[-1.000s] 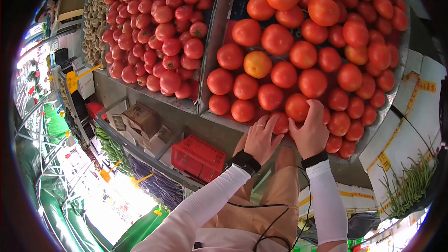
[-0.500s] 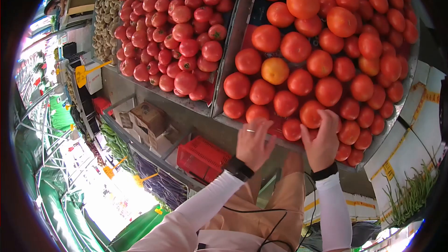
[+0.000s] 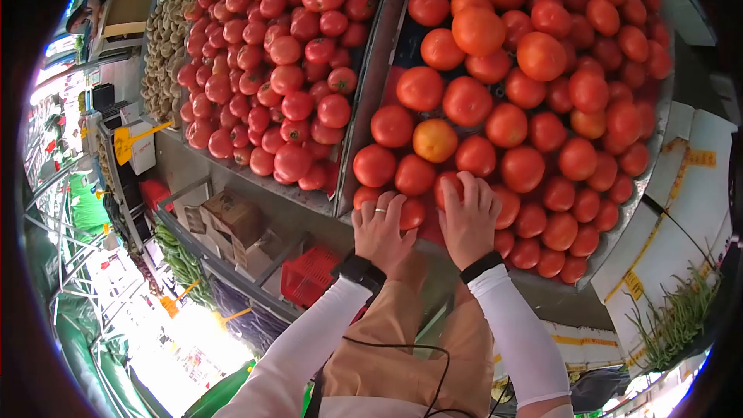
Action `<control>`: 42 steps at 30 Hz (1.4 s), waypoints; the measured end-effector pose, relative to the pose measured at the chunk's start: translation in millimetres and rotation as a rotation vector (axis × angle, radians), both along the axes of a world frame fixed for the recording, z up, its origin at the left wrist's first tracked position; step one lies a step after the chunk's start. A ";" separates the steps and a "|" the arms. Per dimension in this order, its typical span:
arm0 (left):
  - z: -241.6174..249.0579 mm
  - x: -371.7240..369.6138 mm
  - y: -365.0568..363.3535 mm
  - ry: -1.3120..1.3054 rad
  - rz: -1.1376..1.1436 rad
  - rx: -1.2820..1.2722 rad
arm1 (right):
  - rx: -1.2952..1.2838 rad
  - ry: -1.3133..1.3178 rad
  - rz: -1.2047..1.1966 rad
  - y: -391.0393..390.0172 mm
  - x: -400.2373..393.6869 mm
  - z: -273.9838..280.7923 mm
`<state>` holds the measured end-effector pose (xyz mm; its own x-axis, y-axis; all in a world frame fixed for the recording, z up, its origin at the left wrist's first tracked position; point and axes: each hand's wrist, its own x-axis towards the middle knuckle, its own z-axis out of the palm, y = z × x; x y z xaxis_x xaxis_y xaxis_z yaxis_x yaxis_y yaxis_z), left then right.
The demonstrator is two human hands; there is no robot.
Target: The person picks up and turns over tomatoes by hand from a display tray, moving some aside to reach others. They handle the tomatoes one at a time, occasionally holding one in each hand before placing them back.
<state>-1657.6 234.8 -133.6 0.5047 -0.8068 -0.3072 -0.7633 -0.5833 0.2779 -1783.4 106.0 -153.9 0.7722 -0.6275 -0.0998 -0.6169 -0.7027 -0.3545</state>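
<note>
Red tomatoes (image 3: pixel 522 169) lie in rows in a large tray (image 3: pixel 433 241) in front of me. At the tray's near edge my left hand (image 3: pixel 379 234), with a ring and a black wristband, rests with bent, parted fingers against the front tomatoes. One tomato (image 3: pixel 412 215) shows beside its index finger and thumb. To its right my right hand (image 3: pixel 470 224) curves over a tomato hidden beneath its fingers and palm. Its fingertips reach another tomato (image 3: pixel 447 186) just behind. A yellow-orange tomato (image 3: pixel 434 141) sits farther back.
A divider (image 3: pixel 357 116) separates a tray of pinkish tomatoes (image 3: pixel 285 50) on the left. Below stand a red crate (image 3: pixel 306 275) and cardboard boxes (image 3: pixel 232 217). White foam boxes (image 3: pixel 689 201) and green beans (image 3: pixel 681 317) are at right. A dark cable (image 3: pixel 445 375) hangs near my legs.
My view has shifted, so the trays sit lower and further left. Both hands have moved forward onto the front tomatoes. The right hand now covers a front tomato that was visible between the hands.
</note>
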 end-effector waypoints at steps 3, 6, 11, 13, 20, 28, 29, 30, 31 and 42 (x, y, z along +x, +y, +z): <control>2.1 1.3 -1.2 -0.020 -0.027 0.014 | 0.006 0.011 0.055 -4.1 -2.9 1.7; 1.5 -1.3 0.5 -0.008 -0.021 0.037 | 0.024 0.034 0.061 -5.0 -3.2 3.9; 6.8 -0.4 -1.0 0.020 -0.025 0.059 | 0.006 0.040 0.037 -4.2 -2.9 3.5; 7.4 -1.2 -0.1 0.030 -0.029 0.044 | 0.002 0.055 0.035 -4.2 -1.8 4.4; 4.6 -3.4 -3.5 0.097 0.003 0.000 | -0.049 0.062 0.089 -11.5 -2.5 6.6; -8.0 -44.6 -5.9 0.243 0.065 -0.143 | 0.007 0.057 0.135 -20.8 -3.6 14.3; -8.2 -47.8 -6.8 0.238 0.087 -0.159 | 0.028 0.048 0.137 -21.8 -4.2 15.7; -7.0 -49.2 -6.6 0.251 0.084 -0.154 | 0.077 0.015 0.118 -22.3 -4.2 17.5; -7.9 -49.6 -6.6 0.243 0.083 -0.161 | 0.093 -0.011 0.116 -22.8 -3.5 20.7; 16.8 3.9 -5.8 0.105 0.088 -0.241 | 0.173 -0.087 0.163 2.0 13.4 33.8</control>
<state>-1653.7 229.1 -116.8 0.5513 -0.8176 -0.1661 -0.6723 -0.5532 0.4920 -1770.0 108.0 -120.1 0.8723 -0.4731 -0.1234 -0.4620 -0.7149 -0.5248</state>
